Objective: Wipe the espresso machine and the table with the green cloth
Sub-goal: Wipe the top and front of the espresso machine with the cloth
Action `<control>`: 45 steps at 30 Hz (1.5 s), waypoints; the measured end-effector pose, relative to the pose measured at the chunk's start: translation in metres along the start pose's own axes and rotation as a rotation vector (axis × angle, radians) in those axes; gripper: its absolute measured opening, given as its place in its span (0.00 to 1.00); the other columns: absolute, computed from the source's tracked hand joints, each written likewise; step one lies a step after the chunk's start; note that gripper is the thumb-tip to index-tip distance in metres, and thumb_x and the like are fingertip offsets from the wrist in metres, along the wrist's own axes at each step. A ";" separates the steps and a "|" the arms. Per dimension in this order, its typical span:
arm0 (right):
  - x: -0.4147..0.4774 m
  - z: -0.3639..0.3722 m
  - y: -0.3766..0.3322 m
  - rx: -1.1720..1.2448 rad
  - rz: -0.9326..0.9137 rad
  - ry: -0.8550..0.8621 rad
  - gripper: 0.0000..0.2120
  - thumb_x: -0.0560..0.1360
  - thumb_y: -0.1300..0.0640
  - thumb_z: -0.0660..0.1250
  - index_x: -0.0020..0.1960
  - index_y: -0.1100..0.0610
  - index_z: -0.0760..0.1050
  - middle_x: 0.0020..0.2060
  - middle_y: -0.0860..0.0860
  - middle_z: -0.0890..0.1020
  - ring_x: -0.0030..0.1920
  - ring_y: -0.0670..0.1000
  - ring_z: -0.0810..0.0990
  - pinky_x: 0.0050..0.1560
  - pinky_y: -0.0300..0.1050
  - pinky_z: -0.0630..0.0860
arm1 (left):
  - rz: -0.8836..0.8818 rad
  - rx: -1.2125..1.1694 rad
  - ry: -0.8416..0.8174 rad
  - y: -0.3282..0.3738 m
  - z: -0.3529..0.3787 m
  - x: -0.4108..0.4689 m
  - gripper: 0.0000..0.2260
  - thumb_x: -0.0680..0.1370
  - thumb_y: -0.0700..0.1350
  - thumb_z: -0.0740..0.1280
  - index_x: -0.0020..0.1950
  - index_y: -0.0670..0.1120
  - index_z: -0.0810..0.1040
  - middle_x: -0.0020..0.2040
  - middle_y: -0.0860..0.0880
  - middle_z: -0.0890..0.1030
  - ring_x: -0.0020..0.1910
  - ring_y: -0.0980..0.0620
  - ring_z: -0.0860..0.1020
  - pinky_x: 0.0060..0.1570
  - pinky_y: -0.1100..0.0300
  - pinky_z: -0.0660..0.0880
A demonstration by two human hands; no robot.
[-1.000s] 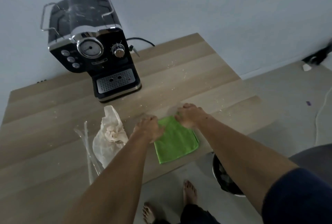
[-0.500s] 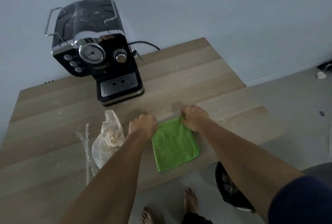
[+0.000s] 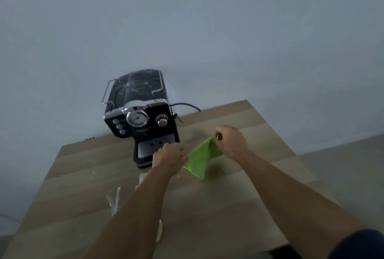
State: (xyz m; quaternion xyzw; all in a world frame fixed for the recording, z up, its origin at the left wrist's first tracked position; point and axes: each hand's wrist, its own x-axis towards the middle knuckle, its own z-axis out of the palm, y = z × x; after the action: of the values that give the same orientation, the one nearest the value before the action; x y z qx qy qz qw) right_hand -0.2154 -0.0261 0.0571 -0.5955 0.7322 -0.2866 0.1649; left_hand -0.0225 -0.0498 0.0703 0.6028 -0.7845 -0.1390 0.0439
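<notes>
The green cloth (image 3: 200, 160) hangs folded in the air just above the wooden table (image 3: 239, 202). My left hand (image 3: 169, 160) pinches its left corner and my right hand (image 3: 231, 141) pinches its upper right corner. The black espresso machine (image 3: 141, 116) stands at the back of the table against the wall, with white dust on its top. My left hand is right in front of the machine's drip tray grille (image 3: 154, 145). Pale crumbs lie scattered over the table top.
A crumpled white paper (image 3: 143, 177) and a clear plastic wrapper (image 3: 114, 200) lie on the table, partly hidden under my left forearm. The machine's black cable (image 3: 187, 105) runs off behind it. The table's right edge drops to a grey floor (image 3: 342, 167).
Both hands have lifted the green cloth off the table and carried it toward the machine. My head has tilted up, so more wall shows.
</notes>
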 end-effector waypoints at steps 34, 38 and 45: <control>0.118 0.064 -0.157 0.060 -0.587 0.386 0.13 0.79 0.54 0.59 0.49 0.60 0.80 0.48 0.51 0.81 0.54 0.54 0.78 0.61 0.51 0.73 | 0.423 -0.042 0.721 -0.115 -0.123 0.092 0.12 0.68 0.61 0.68 0.41 0.53 0.77 0.37 0.56 0.73 0.40 0.51 0.73 0.41 0.58 0.67; 0.109 0.056 -0.153 -0.224 -0.559 0.308 0.18 0.79 0.48 0.55 0.59 0.53 0.78 0.59 0.49 0.79 0.67 0.52 0.71 0.59 0.48 0.69 | 0.376 0.004 0.538 -0.147 -0.143 0.106 0.28 0.70 0.68 0.54 0.62 0.52 0.73 0.56 0.53 0.75 0.57 0.52 0.71 0.55 0.57 0.64; 0.114 0.038 -0.173 -0.351 -0.519 0.075 0.23 0.77 0.48 0.49 0.60 0.56 0.78 0.55 0.51 0.81 0.59 0.54 0.76 0.55 0.55 0.75 | 0.275 0.047 0.232 -0.179 -0.154 0.121 0.51 0.65 0.78 0.49 0.77 0.45 0.49 0.78 0.48 0.52 0.76 0.50 0.52 0.73 0.53 0.51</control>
State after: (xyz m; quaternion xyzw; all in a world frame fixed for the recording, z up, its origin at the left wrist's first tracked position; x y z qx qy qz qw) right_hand -0.0853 -0.1668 0.1455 -0.7708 0.5997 -0.2100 -0.0460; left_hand 0.1487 -0.2332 0.1572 0.5028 -0.8521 -0.0431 0.1385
